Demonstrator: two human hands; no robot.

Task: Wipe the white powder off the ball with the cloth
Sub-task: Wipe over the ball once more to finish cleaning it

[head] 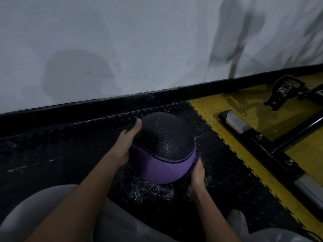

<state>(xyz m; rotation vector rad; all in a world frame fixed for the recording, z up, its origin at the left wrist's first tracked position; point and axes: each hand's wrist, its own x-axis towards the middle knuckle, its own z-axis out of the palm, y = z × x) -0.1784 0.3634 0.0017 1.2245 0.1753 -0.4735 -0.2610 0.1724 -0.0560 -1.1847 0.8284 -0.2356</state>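
Observation:
A black and purple textured ball point(164, 145) stands on the black floor mat point(52, 149) in front of my knees. My left hand point(125, 144) rests against its left side, thumb stretched up along the black panel. My right hand point(196, 175) is at the ball's lower right and grips a dark purple cloth point(194, 163), pressed against the ball. Most of the cloth is hidden between hand and ball. White powder specks point(150, 191) lie scattered on the mat just below the ball.
A white wall point(139, 41) with a black skirting strip point(157, 95) runs close behind the ball. To the right are yellow floor tiles point(232, 137) and the black frame of a gym machine point(272, 149) with a pedal point(284, 89).

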